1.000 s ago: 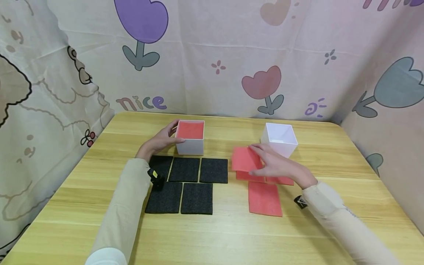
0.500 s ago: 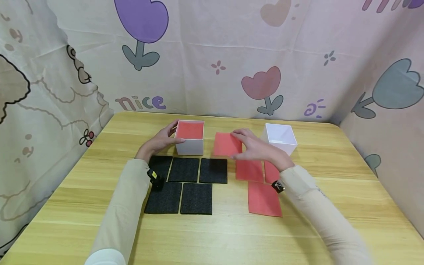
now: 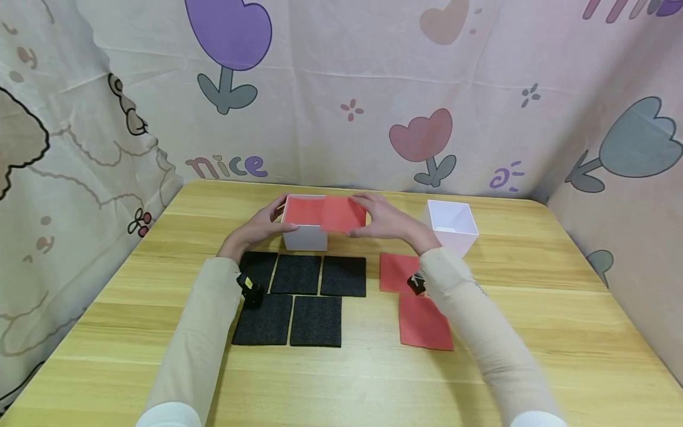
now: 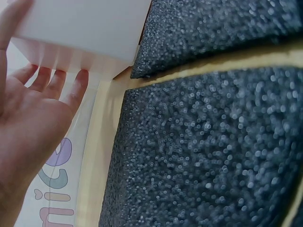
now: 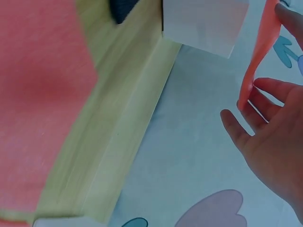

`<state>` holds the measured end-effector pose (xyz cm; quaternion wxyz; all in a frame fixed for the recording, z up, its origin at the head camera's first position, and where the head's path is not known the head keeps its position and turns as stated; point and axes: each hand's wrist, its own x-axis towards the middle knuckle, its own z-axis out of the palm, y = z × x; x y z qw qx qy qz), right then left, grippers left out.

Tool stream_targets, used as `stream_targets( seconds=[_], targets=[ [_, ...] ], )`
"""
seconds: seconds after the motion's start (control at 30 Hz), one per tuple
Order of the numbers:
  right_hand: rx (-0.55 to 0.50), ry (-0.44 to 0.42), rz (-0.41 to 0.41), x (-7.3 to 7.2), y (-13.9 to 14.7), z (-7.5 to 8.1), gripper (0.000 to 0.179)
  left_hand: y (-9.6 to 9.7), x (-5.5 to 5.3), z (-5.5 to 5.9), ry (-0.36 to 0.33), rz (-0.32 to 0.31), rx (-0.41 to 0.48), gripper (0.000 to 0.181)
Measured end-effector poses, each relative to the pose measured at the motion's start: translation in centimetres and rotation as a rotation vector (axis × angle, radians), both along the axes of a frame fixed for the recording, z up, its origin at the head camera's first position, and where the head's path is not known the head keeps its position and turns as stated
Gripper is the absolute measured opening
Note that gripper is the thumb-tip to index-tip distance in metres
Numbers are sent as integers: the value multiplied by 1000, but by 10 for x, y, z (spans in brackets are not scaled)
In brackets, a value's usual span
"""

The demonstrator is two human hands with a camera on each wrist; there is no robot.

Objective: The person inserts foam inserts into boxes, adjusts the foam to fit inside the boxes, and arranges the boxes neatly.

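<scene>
Head view: the left hand holds the left white box, thumb and fingers wide apart; the right hand pinches a red square over the box's right edge. Left wrist view: fingertips touch the box. Right wrist view: the pinched square bends.

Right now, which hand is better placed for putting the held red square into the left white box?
Probably the right hand: it pinches the red square, which in the head view overlaps the left white box. The left hand is busy holding that box.
</scene>
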<state>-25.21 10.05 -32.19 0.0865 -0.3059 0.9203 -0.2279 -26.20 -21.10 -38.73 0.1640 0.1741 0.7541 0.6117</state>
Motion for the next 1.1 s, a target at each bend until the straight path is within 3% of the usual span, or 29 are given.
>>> stream_targets(
  seconds=[0.3,0.6,1.1],
  targets=[
    [-20,-35,10,-17,-24,-1,84,1,0,-1,7,4,4,91],
    [-45,-47,59,-21,-50,-3,79,0,-1,-3,20,-17,19,86],
    [-13,-68,76,-26,-73,1,76,0,-1,-2,18,-1,-44,89]
  ],
)
